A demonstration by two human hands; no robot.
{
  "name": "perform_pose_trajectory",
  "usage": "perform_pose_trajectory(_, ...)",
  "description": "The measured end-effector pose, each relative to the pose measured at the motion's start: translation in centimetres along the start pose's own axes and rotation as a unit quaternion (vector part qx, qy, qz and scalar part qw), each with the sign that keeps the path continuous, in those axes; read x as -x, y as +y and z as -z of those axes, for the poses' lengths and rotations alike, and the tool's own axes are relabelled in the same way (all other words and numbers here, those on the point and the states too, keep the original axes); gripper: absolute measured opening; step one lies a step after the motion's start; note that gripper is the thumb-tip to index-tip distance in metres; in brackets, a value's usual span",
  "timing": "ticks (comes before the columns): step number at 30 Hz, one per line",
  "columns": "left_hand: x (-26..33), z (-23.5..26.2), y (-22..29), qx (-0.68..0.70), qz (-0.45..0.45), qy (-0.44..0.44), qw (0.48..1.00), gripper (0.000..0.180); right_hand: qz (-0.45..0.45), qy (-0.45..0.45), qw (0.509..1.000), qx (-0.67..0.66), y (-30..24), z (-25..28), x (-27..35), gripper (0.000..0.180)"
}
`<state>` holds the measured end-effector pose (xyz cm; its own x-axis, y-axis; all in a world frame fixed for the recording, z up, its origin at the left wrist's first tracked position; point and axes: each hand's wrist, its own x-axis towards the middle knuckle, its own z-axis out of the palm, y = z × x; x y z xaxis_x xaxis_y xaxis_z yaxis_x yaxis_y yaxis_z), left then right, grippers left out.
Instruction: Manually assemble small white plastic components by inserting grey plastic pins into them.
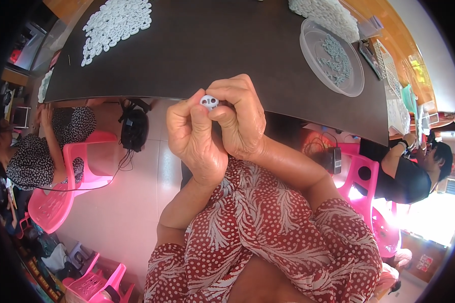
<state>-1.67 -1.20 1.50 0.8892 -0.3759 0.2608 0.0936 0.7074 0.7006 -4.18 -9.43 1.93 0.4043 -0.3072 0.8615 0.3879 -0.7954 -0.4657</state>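
Two bare hands, the left hand point(193, 132) and the right hand point(241, 117), pinch one small white two-holed plastic piece point(209, 102) between them. One dark brown tabletop point(207, 45) carries two heaps of white plastic pieces, one at the far left point(115, 25) and one at the far right point(324, 15), too many in each to count, plus one clear round plastic tray point(331, 56). Three pink plastic chairs show clearly: point(71, 177), point(100, 285), point(360, 177). Two other seated people: point(40, 146), point(412, 174)

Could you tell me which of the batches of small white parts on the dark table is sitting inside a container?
The batch on the right: it lies in a clear round plastic tray. The pile at upper left and the heap at the top edge lie loose on the table.
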Motion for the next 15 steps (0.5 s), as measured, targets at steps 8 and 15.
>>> perform_pose_trajectory(8, 0.17, 0.57, -0.09, -0.047, -0.023, -0.018, 0.998, 0.020, 0.018, -0.004, 1.000, 0.004, -0.12, 0.00, 0.15, 0.019)
perform_pose_trajectory(15, 0.04, 0.51, -0.20, -0.103, -0.047, 0.003, 0.994, 0.020, 0.030, 0.006, 1.000, 0.007, 0.08, -0.56, 0.23, 0.017)
